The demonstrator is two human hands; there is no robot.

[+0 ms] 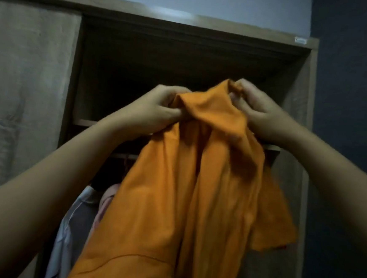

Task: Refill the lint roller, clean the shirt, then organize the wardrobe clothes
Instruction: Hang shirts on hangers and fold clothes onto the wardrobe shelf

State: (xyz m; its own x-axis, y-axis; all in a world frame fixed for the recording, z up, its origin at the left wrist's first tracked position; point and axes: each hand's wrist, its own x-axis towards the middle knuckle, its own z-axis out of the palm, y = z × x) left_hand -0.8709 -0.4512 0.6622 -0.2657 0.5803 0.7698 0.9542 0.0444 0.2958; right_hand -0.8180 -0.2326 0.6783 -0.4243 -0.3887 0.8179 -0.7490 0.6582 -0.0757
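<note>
While raised before open wardrobe (299, 99), orange shirt (188, 183) is gripped at top: left hand (156, 110) and right hand (257, 109) fingers pinched on fabric.

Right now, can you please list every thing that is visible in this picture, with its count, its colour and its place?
orange shirt: one, orange, held up by its top in front of the open wardrobe, hanging down the middle
wardrobe: one, brown wood, fills the background; the right part is open and dark inside
sliding door: one, pale wood grain, on the left
shelf: one, brown, inside the wardrobe, behind the hands
hanging clothes: count unclear, pale white, grey and pink, lower left behind the shirt
wall: dark blue on the right, lighter above the wardrobe
left hand: one, grips the shirt's top on the left
right hand: one, grips the shirt's top on the right
</note>
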